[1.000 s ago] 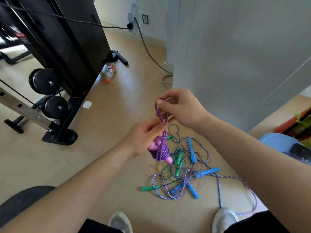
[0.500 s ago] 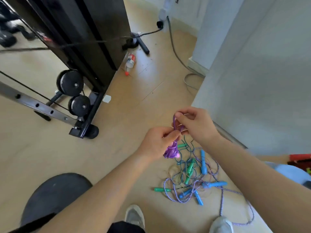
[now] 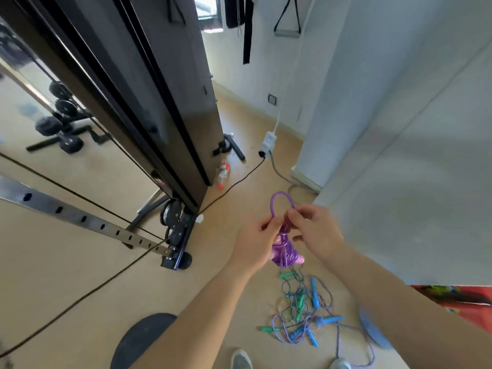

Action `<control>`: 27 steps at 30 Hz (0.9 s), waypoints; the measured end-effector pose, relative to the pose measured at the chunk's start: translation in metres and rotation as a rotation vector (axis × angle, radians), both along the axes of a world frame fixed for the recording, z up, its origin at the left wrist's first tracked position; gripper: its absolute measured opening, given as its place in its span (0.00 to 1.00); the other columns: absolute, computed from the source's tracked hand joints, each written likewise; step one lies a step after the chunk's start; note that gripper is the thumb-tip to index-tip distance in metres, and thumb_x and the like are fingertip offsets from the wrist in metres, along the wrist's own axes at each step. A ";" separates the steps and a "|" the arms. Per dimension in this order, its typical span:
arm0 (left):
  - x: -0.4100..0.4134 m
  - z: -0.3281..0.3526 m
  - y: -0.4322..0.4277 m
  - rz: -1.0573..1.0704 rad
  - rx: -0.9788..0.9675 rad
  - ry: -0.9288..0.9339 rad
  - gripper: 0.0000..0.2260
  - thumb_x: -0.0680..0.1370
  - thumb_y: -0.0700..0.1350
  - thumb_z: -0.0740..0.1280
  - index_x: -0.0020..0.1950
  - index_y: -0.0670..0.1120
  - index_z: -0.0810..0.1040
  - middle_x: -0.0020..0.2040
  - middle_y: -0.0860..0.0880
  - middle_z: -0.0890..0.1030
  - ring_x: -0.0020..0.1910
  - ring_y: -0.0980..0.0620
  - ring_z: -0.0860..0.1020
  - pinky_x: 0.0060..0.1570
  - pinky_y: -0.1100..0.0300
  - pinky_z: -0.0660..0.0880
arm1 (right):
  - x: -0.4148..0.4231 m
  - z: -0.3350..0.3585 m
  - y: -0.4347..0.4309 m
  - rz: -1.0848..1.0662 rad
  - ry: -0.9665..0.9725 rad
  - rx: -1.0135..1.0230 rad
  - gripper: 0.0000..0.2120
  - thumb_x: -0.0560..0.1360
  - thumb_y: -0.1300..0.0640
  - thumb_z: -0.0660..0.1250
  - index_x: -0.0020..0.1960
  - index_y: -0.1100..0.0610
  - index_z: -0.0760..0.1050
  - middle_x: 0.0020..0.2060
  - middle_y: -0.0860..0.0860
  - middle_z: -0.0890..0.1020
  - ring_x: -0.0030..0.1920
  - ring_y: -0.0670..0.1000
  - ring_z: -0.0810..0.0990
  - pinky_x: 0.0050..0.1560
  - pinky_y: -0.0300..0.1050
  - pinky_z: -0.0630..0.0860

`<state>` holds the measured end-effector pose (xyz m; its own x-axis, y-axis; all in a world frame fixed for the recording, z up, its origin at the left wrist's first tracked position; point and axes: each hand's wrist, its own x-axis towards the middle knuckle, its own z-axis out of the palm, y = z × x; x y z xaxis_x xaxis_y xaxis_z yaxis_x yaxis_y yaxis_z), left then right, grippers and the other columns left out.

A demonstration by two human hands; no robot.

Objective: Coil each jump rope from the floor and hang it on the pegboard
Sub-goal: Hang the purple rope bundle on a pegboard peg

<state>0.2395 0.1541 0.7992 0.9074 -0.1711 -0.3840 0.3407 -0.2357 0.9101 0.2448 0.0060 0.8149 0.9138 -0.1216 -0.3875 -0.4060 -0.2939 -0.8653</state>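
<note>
On my feed the purple jump rope [image 3: 284, 250] is up off the floor [image 3: 80, 275], held in the air between the two hands. Most of it is wound into a tight bundle that hangs below the knuckles, with pink handles [image 3: 300, 259] poking out of the wraps. One open loop [image 3: 274, 202] stands up above the hands.

The left hand [image 3: 257, 242] pinches the neck of the bundle just under that loop. Its fingers [image 3: 274, 222] are narrow, with thumb and forefinger closed on the cord and the bundle against the palm side. The right hand [image 3: 318, 235] meets it from the other side. Its fingers [image 3: 292, 214] pinch the same neck, touching the base of the loop, and the lower ones are curled loosely beside the wraps.

Below the hands, a pile of jump ropes [image 3: 302, 315] lies tangled on the floor, with blue and green handles and a striped cord trailing toward my right shoe [image 3: 339, 364]. A black gym machine [image 3: 159, 102] stands to the left, with a bottle [image 3: 223, 173] lying near its base. A grey wall [image 3: 399, 155] fills the right side.
</note>
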 end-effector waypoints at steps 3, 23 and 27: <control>0.034 0.056 0.022 0.070 0.026 -0.092 0.11 0.81 0.45 0.65 0.43 0.43 0.82 0.30 0.54 0.80 0.31 0.60 0.77 0.35 0.67 0.72 | 0.031 0.053 0.023 -0.067 -0.046 0.006 0.13 0.80 0.55 0.64 0.38 0.54 0.80 0.35 0.53 0.85 0.41 0.57 0.85 0.43 0.54 0.83; 0.375 0.220 0.004 0.142 0.043 -0.333 0.06 0.80 0.45 0.69 0.54 0.46 0.83 0.43 0.50 0.86 0.43 0.52 0.85 0.49 0.56 0.81 | 0.348 0.204 0.017 -0.193 -0.310 0.118 0.10 0.82 0.55 0.62 0.47 0.59 0.76 0.39 0.55 0.85 0.30 0.50 0.79 0.32 0.43 0.76; 0.467 0.236 -0.021 0.157 0.028 -0.353 0.04 0.80 0.46 0.68 0.52 0.48 0.82 0.42 0.50 0.86 0.40 0.52 0.84 0.48 0.52 0.82 | 0.438 0.223 -0.001 -0.233 -0.328 0.087 0.11 0.82 0.54 0.62 0.48 0.59 0.77 0.40 0.55 0.85 0.29 0.49 0.80 0.35 0.46 0.77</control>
<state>0.7062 0.1335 1.0356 0.9988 -0.0134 -0.0461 0.0417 -0.2322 0.9718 0.6828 0.0045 1.0376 0.9425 -0.3194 -0.0983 -0.1515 -0.1463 -0.9776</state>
